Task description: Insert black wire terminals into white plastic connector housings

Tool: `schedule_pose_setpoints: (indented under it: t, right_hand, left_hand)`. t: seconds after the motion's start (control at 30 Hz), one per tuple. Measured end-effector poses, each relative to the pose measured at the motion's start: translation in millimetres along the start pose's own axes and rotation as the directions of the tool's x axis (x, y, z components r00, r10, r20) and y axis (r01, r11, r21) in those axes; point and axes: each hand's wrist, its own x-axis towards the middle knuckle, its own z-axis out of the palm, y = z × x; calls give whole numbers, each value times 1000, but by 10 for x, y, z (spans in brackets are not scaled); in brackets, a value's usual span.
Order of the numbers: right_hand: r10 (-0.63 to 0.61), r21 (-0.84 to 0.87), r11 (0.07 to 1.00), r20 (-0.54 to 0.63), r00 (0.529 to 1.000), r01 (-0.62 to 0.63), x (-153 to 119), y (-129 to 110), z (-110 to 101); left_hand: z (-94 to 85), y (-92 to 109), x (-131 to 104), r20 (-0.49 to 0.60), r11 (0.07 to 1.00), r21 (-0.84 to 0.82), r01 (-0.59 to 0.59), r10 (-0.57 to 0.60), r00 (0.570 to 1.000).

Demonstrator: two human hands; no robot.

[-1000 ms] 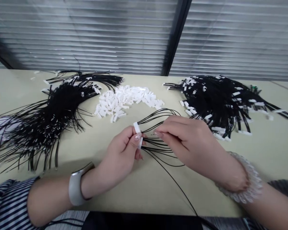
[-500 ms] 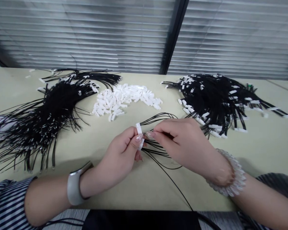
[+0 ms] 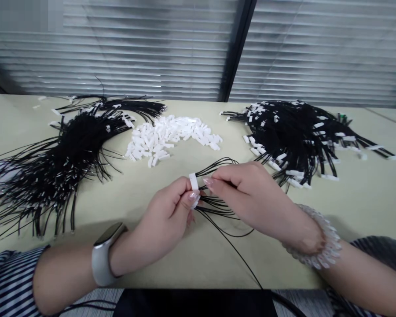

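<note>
Between the thumb and fingers of my left hand (image 3: 168, 209) is a white plastic connector housing (image 3: 193, 181), held tilted above the table. Several thin black wires (image 3: 214, 202) run from its right side, some looping behind my right hand (image 3: 247, 189). My right thumb and forefinger pinch a black wire close to the housing; the wire's tip is hidden by the fingers. One long wire trails down to the table's front edge. A grey watch band is on my left wrist, a clear beaded bracelet on my right.
Loose white connector housings (image 3: 174, 132) lie in a heap at the middle back. A tangled pile of black wires (image 3: 72, 149) covers the left side. Black cables with white connectors (image 3: 290, 132) are piled at right. Window blinds (image 3: 135, 48) stand behind the table (image 3: 165, 273).
My left hand and the housing have shifted very slightly down and right. The right fingers stay pinched near the housing, with the wires a little shifted.
</note>
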Motion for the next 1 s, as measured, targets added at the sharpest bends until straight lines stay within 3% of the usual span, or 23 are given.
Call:
schedule_pose_setpoints:
  t: [0.4, 0.57, 0.77, 0.83, 0.9, 1.0]
  right_hand:
    - [46, 107, 993, -55, 997, -40, -11, -55, 151]
    - [-28, -8, 1000, -107, 994, 27, -3, 19, 186]
    - [-36, -87, 996, -70, 997, 30, 21, 225, 103]
    - [-57, -110, 993, -36, 998, 52, 8, 294, 73]
    - [-77, -158, 984, 15, 997, 79, -21, 368, 75]
    - [-129, -253, 957, 64, 990, 141, -54, 510, 147]
  left_hand:
    - [27, 7, -27, 1, 995, 86, -50, 50, 999]
    - [15, 39, 53, 5, 999, 12, 46, -46, 999]
    - [-41, 58, 186, 36, 985, -29, 171, -170, 985]
    - [-64, 47, 210, 69, 987, 46, 154, -157, 985]
    - [-88, 39, 224, 92, 980, 192, 56, -75, 993]
    - [-127, 47, 244, 36, 950, 313, -9, -3, 999]
